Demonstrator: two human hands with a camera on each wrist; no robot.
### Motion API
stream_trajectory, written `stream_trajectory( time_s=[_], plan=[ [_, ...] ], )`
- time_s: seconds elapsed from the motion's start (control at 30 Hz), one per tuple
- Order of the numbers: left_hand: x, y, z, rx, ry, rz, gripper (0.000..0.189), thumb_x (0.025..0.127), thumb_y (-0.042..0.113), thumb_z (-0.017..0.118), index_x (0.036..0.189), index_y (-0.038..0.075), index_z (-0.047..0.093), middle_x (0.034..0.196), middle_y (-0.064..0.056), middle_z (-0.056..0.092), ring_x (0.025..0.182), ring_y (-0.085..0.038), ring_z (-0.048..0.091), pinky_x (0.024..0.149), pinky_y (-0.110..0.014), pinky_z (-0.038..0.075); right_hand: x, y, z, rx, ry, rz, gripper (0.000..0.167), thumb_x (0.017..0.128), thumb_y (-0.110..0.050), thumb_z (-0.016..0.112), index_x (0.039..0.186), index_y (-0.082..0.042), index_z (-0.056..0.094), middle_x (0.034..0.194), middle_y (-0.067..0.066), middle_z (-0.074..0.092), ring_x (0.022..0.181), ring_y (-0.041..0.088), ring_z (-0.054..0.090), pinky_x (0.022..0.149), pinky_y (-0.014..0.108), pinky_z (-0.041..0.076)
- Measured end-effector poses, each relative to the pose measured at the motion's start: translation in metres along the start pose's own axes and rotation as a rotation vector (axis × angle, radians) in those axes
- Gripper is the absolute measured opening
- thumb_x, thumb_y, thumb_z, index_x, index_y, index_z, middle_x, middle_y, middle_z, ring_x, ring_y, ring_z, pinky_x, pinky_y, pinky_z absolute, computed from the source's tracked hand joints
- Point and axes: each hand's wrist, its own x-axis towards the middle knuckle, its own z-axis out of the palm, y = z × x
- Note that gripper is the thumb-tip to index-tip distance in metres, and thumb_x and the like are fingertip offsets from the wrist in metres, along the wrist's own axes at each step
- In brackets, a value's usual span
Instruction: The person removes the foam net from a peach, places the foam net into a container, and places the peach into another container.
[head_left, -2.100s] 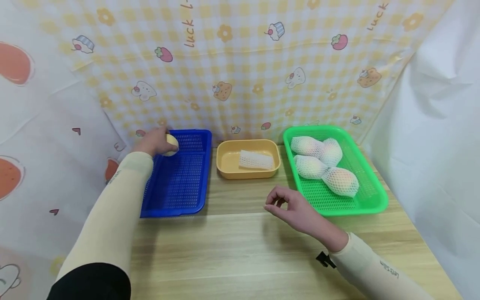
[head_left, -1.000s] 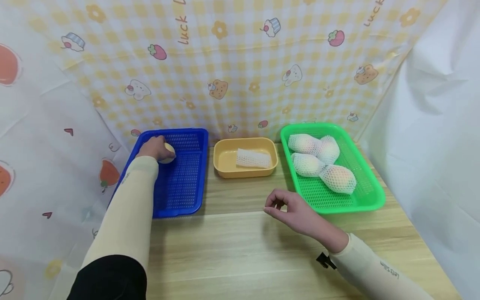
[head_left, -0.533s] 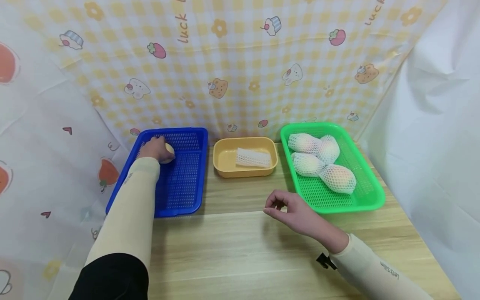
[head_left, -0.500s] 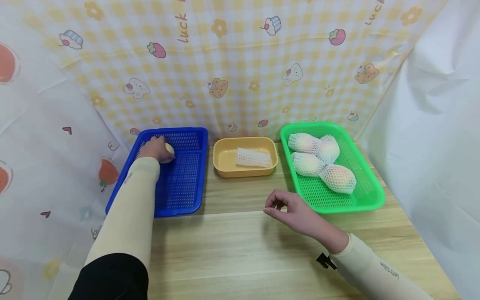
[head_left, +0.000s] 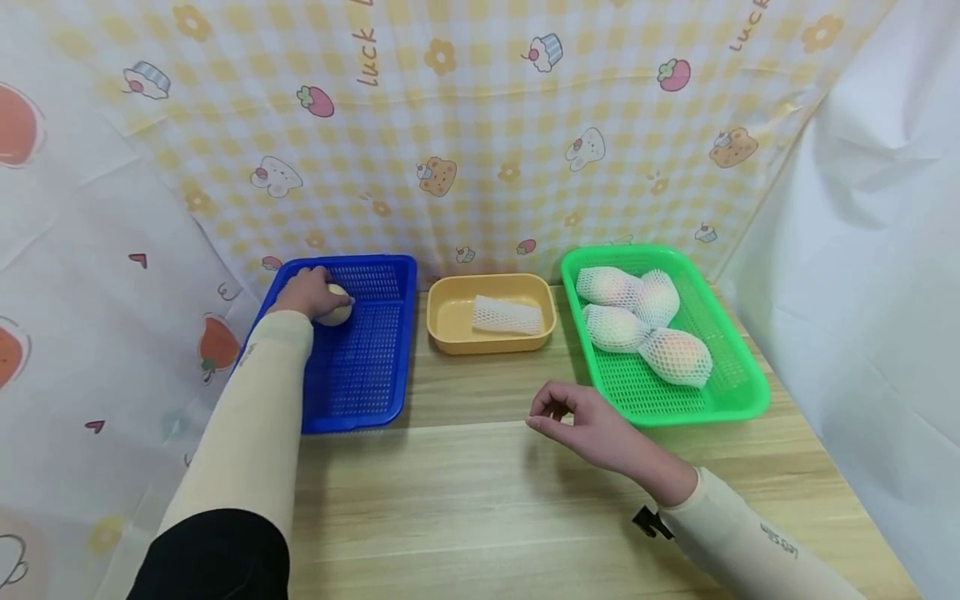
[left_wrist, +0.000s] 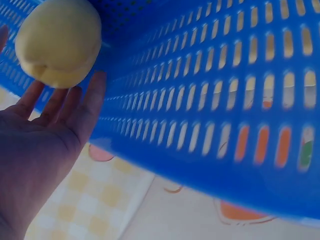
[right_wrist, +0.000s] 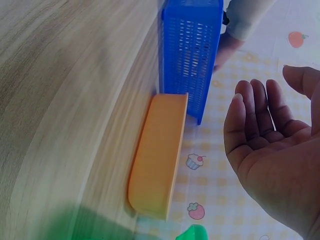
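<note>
In the back-left part of the blue basket (head_left: 363, 367) lies a pale yellow peach (head_left: 337, 313). My left hand (head_left: 302, 293) is at its left side, reaching over the basket wall. The left wrist view shows the peach (left_wrist: 60, 42) with a cleft and a small dimple, and the left hand's fingers (left_wrist: 90, 100) loosely extended right beside it, not wrapped round it. My right hand (head_left: 592, 425) hovers over the table in front of the green basket (head_left: 738, 396); its fingers are loosely bent with nothing in them, as the right wrist view also shows.
Between the baskets, an orange-yellow tray (head_left: 455, 321) holds a white foam net sleeve (head_left: 507, 317). Several fruits in foam nets (head_left: 678, 358) lie in the green basket. A patterned cloth (head_left: 480, 125) hangs behind the wooden table (head_left: 465, 517).
My left hand has lowered the peach into the blue basket, and its fingers have now loosened, so more of the peach shows. The right hand has stayed in place.
</note>
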Motion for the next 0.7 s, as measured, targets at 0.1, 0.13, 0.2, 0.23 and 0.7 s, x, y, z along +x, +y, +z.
stream_trajectory(
  time_s=[0.1, 0.13, 0.2, 0.23, 0.7],
  plan=[
    [-0.004, 0.009, -0.011, 0.031, 0.001, 0.028, 0.071, 0.105, 0.042, 0.068, 0.147, -0.013, 0.054, 0.15, -0.042, 0.048, 0.136, -0.061, 0.05, 0.11, -0.074, 0.044, -0.001, 0.0, -0.001, 0.0, -0.004, 0.005, 0.008, 0.105, -0.022, 0.079, 0.1, -0.024, 0.073, 0.094, -0.006, 0.072, 0.089, 0.019, 0.067, 0.078, 0.034, 0.057],
    [-0.005, 0.012, -0.015, 0.036, 0.004, 0.044, 0.068, 0.106, 0.04, 0.067, 0.147, -0.013, 0.056, 0.15, -0.041, 0.05, 0.136, -0.061, 0.051, 0.11, -0.073, 0.045, -0.001, 0.0, -0.002, 0.0, -0.005, 0.008, 0.008, 0.105, -0.023, 0.079, 0.1, -0.024, 0.073, 0.094, -0.006, 0.072, 0.089, 0.019, 0.067, 0.078, 0.034, 0.057],
    [-0.009, 0.022, -0.024, 0.034, 0.021, 0.088, 0.064, 0.108, 0.038, 0.066, 0.147, -0.012, 0.057, 0.15, -0.039, 0.054, 0.135, -0.059, 0.053, 0.11, -0.071, 0.046, -0.002, 0.001, -0.003, -0.003, -0.007, 0.007, 0.008, 0.106, -0.023, 0.079, 0.1, -0.024, 0.073, 0.094, -0.006, 0.072, 0.089, 0.019, 0.067, 0.078, 0.035, 0.057],
    [-0.011, 0.027, -0.029, 0.024, 0.03, 0.108, 0.063, 0.109, 0.036, 0.066, 0.147, -0.012, 0.057, 0.149, -0.038, 0.055, 0.135, -0.058, 0.054, 0.11, -0.07, 0.046, -0.002, 0.001, -0.003, -0.002, -0.008, 0.007, 0.008, 0.106, -0.023, 0.079, 0.1, -0.024, 0.073, 0.094, -0.006, 0.072, 0.089, 0.019, 0.067, 0.078, 0.035, 0.057],
    [-0.117, 0.138, -0.022, -0.085, 0.183, 0.432, 0.041, 0.108, 0.035, 0.073, 0.137, 0.007, 0.07, 0.142, -0.015, 0.064, 0.134, -0.038, 0.06, 0.113, -0.061, 0.049, 0.001, 0.005, -0.003, -0.003, -0.008, 0.004, 0.008, 0.106, -0.022, 0.079, 0.1, -0.024, 0.073, 0.094, -0.006, 0.072, 0.089, 0.018, 0.067, 0.077, 0.034, 0.057]
  ],
)
